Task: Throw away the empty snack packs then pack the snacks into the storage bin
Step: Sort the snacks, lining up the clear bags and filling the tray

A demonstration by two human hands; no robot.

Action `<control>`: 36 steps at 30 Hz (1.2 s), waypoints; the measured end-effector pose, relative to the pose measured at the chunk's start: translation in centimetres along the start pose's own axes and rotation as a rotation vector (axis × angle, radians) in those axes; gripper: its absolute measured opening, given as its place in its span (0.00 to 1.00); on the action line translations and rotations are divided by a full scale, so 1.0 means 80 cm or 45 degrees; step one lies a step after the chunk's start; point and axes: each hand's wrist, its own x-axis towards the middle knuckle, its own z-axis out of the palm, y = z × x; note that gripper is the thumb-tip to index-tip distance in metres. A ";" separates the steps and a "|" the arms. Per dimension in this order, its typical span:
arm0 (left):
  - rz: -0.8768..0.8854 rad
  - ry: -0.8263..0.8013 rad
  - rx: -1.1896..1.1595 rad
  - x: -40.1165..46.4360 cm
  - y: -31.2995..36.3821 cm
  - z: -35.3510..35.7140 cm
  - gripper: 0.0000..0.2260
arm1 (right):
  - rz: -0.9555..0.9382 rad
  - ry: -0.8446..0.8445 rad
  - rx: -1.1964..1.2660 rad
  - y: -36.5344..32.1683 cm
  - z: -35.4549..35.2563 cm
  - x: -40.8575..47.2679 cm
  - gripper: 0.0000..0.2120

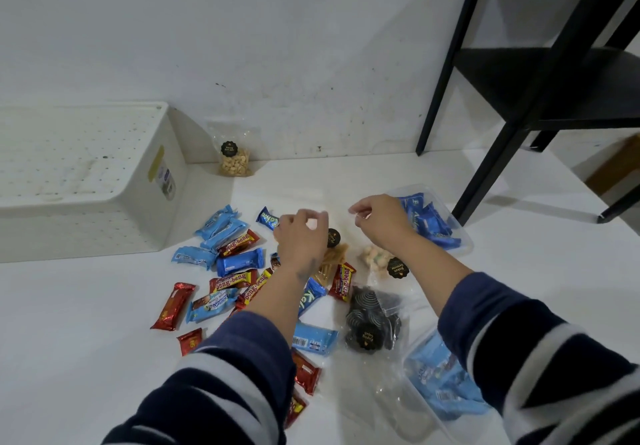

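- Both hands are raised over the middle of the white surface point(346, 181), sleeves striped navy and white.
- Left hand point(299, 236): fingers curled inward, tips close together; they seem to pinch the top of a clear snack pouch point(332, 257) with a black round label and pale yellow sticks inside. The film is nearly invisible, so the grip is a judgement.
- Right hand point(379, 217): thumb and forefinger pinched on a clear edge, probably the same pouch's top.
- Storage bin point(138, 153): white, perforated, at far left against the wall. No snacks can be seen in it.
- Small bars are scattered left of centre: red beng-beng bars point(239, 245), blue wafer packs point(221, 224), more red ones near the left sleeve.
- Other clear pouches: peanuts point(235, 158) standing at the wall beside the bin, dark spiral biscuits point(372, 320) near centre, pastel biscuits point(375, 261) under the right wrist.
- Two clear tubs of blue packs: one far right point(433, 222), one near right point(440, 382).
- Black shelf frame point(519, 80) stands at far right.
- Progress, as judged: early. Nothing packed; which packs are empty cannot be told from here. Sorting looks under way, packing all left to do.
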 end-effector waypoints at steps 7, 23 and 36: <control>-0.016 -0.098 -0.215 0.005 0.033 -0.003 0.10 | -0.111 -0.031 0.035 -0.011 0.004 -0.017 0.12; 0.238 -0.040 -0.057 0.002 -0.010 -0.012 0.08 | 0.062 -0.003 0.060 -0.020 0.008 0.010 0.08; 0.092 -0.235 0.211 0.002 -0.066 0.000 0.26 | 0.196 0.123 0.109 0.002 0.064 -0.037 0.14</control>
